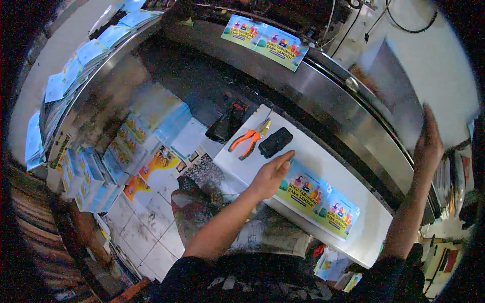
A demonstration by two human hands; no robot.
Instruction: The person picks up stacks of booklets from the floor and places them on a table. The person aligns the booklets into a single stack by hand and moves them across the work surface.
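My left hand is low over a white bench top, index finger and thumb stretched out. It is beside the upper left corner of a printed cover sheet, green, yellow and blue with cartoon figures. Beyond its fingertips lies a black rounded block, its kind unclear. Orange-handled pliers lie left of that. My right hand is raised at the far right, seen edge-on with fingers extended, against a pale blurred surface. I cannot make out anything held in it.
Beyond the bench runs a long steel machine beam, with another cover sheet lying on it. Booklets line the left ledge. Several booklet stacks stand at lower left, near the tiled floor. Cables hang at the top right.
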